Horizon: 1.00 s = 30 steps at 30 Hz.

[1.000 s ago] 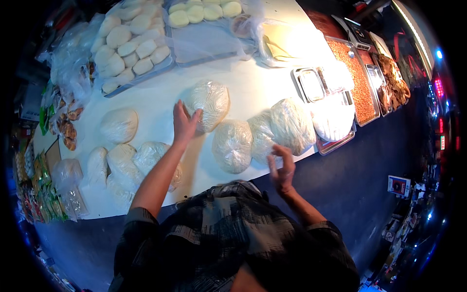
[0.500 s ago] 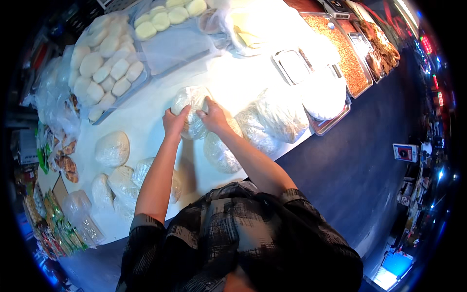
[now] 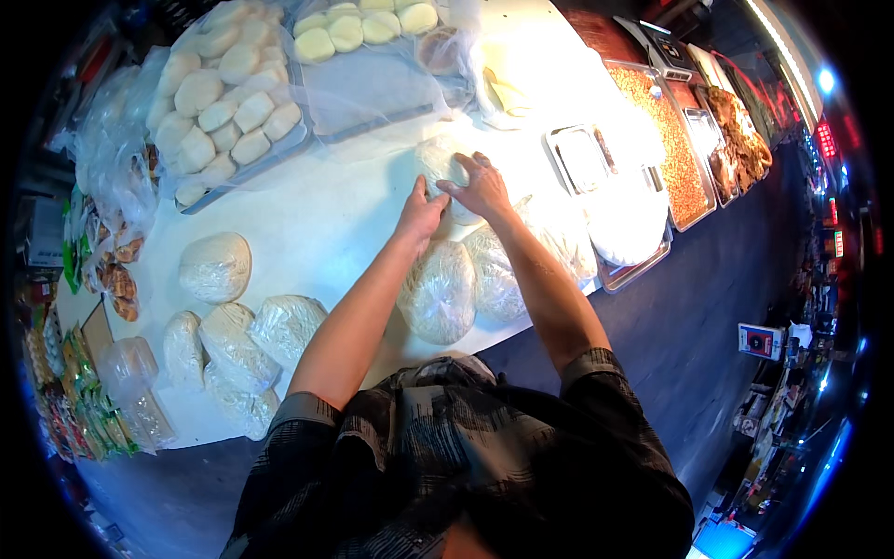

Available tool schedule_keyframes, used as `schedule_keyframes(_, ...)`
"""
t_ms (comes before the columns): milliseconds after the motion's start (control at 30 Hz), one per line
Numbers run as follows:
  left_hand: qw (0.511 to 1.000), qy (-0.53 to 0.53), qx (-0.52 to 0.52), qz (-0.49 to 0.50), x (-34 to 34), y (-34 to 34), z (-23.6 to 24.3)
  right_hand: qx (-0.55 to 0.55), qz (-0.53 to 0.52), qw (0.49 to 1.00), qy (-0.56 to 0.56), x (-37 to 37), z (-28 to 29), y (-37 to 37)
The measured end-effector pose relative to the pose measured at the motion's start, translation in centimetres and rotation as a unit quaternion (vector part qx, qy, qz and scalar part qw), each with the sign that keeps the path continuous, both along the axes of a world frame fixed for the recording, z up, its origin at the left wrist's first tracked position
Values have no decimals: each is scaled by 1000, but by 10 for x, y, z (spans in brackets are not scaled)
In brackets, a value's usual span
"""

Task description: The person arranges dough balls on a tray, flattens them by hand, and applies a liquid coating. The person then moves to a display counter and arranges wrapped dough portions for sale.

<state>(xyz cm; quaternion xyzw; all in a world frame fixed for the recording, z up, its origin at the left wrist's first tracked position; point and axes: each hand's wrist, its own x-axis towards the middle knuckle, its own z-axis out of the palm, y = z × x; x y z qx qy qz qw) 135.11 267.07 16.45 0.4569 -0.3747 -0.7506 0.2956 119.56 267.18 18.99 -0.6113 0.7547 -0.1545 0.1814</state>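
Observation:
Between my two hands is a dough ball in clear plastic wrap (image 3: pixel 438 158), set on the white tabletop (image 3: pixel 349 224). My left hand (image 3: pixel 424 210) closes against its near left side, thumb up. On its right side lies my right hand (image 3: pixel 480 188), fingers curved over the plastic. Just nearer to me sits another wrapped dough ball (image 3: pixel 441 293), with a bagged dough lump (image 3: pixel 494 279) and a larger one to its right. To the left rests a round wrapped dough ball (image 3: pixel 215 267), above several wrapped dough pieces (image 3: pixel 237 347).
Far left, a tray of pale dough rounds (image 3: pixel 223 112) lies under plastic, beside a plastic-covered tray (image 3: pixel 368 93). At right are a metal tray (image 3: pixel 579 158), a tray of orange-brown bits (image 3: pixel 666 140) and a scale (image 3: pixel 663 47). Packaged goods (image 3: pixel 84 401) line the left edge.
Both hands have moved right and slightly away with the wrapped dough ball, and it now sits lower in their grasp. The whole view has shifted a little.

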Motion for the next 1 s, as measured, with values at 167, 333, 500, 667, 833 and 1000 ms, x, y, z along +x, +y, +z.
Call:
schedule_keyframes(167,990,-100,-91,-46,10,2,-18,-12,19,1000,-9,-19,-9,7)
schedule_keyframes(333,929,-249,-268,-51,74,57,7,17,9,999,-32,-3,0,11)
schedule_keyframes(500,892,-307,-324,-73,158,164,49,-99,12,995,31,-10,-28,26)
schedule_keyframes(667,787,-494,-336,152,232,258,45,-227,85,970,0,72,24,66)
schedule_keyframes(833,858,-268,-71,431,260,281,-5,80,191,936,-285,195,3,124)
schedule_keyframes(1000,860,-315,-34,400,273,248,-16,172,173,893,-377,255,-26,148)
